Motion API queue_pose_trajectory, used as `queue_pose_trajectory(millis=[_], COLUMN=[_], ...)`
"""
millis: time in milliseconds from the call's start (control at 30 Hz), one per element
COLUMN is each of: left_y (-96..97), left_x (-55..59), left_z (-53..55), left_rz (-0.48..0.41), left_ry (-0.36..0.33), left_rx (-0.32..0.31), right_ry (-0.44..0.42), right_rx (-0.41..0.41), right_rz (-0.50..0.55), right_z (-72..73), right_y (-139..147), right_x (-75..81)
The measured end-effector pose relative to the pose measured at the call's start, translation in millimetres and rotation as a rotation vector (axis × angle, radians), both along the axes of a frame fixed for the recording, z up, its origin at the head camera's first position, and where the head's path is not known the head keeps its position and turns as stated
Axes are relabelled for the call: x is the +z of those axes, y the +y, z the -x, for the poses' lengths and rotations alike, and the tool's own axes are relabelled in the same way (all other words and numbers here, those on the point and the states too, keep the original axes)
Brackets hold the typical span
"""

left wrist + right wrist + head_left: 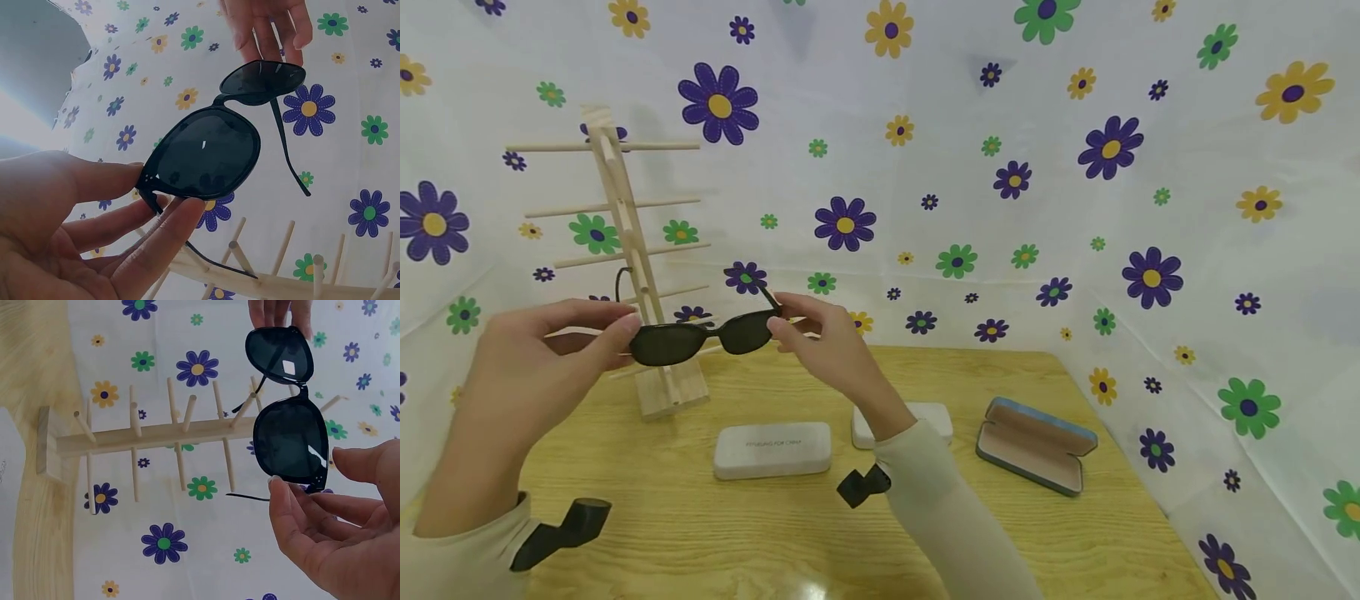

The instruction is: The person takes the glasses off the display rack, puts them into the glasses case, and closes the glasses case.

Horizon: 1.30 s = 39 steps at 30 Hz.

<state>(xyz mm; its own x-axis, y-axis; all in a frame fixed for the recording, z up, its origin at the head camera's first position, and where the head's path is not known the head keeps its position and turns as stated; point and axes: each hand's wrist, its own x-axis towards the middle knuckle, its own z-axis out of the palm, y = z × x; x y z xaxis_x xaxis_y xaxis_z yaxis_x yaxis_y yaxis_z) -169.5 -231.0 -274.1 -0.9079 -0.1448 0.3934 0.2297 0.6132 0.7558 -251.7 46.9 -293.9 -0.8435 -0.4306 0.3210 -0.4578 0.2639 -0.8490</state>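
Observation:
A pair of black sunglasses (670, 343) with dark lenses is held up in front of a wooden display rack (625, 208), temples unfolded and pointing toward it. My left hand (542, 358) pinches the left hinge corner between thumb and fingers. At the opposite corner my right hand (827, 342) grips the frame by the hinge. The left wrist view shows the left thumb on the frame's corner (147, 178) and fingers under the lens. In the right wrist view, fingertips (281, 494) touch the lower edge of the near lens.
A white glasses case (772, 450) with lettering lies on the wooden table (760, 542). Another white case (932, 421) sits partly behind my right forearm. To the right is an opened blue-grey case (1033, 446). A flower-patterned cloth (940, 225) hangs behind and at the sides.

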Motion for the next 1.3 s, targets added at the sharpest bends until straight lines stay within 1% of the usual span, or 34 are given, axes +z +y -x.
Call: queue_pose_trajectory(millis=[133, 367, 433, 600, 667, 800, 967, 1033, 1133, 1300], left_y=[8.1, 25.6, 31.2, 47.9, 54.3, 66.1, 80.1, 85.2, 92.2, 102.4], left_x=[-3.3, -14.7, -19.0, -31.8, -36.8, -45.4, -53.8, -57.2, -62.0, -69.6], left_z=[1.6, 8.8, 10.6, 15.4, 17.6, 22.0, 26.6, 28.5, 31.2, 34.3], left_rz=[0.035, 0.084, 0.09, 0.05, 0.039, 0.052, -0.004, -0.028, -0.025, 0.026], left_ry=[-0.04, -0.14, -0.148, -0.116, -0.112, -0.161, -0.233, -0.239, -0.241, -0.249], left_rx=[-0.043, -0.101, -0.12, -0.185, -0.206, -0.217, -0.248, -0.261, -0.275, -0.272], right_ry=[-0.003, -0.002, 0.004, -0.004, -0.021, -0.047, -0.075, -0.08, -0.075, -0.081], right_rx=[-0.026, -0.085, -0.102, -0.156, -0.176, -0.205, -0.246, -0.265, -0.295, -0.323], right_rz=[-0.008, -0.04, -0.047, -0.063, -0.068, -0.082, -0.115, -0.128, -0.146, -0.162], right_z=[-7.8, -14.9, -16.2, -18.0, -18.4, -20.6, -22.3, -22.5, -22.6, -23.3], right_y=[15, 37, 43, 56, 61, 70, 78, 81, 84, 91], right_x=[-5.8, -20.5, -24.1, -31.6, -34.6, -40.3, -46.1, -47.9, -51.1, -56.6])
